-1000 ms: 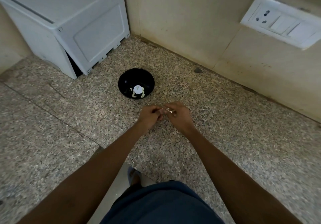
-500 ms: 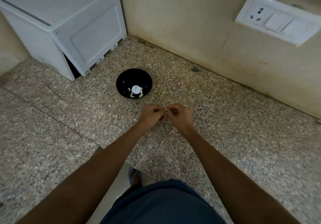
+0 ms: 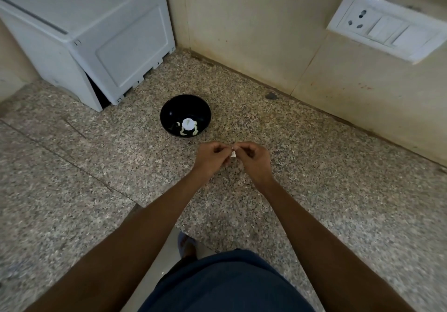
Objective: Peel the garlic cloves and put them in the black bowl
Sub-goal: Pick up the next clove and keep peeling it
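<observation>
Both hands meet over the counter (image 3: pixel 338 190), just in front of the bowl (image 3: pixel 185 108). The left hand (image 3: pixel 212 158) has its fingers curled in, tips pinching toward the middle. The right hand (image 3: pixel 254 159) is curled the same way, thumb and forefinger pinching a small white clove (image 3: pixel 233 153) that shows in the gap between the two hands. The left fingertips seem to touch the same clove, though it is too small to tell exactly how each hand grips it.

The black bowl sits on the speckled stone counter, beyond the hands and apart from them. Inside lie several pale peeled cloves (image 3: pixel 196 127) around a bright white spot at the bottom.

No writing can be read anywhere.

A white box (image 3: pixel 96 33) stands at the back left corner, near the bowl but not touching it. A white socket plate (image 3: pixel 387 24) with switches is set in the tiled wall at the right. Nothing lies between the hands and the bowl.
</observation>
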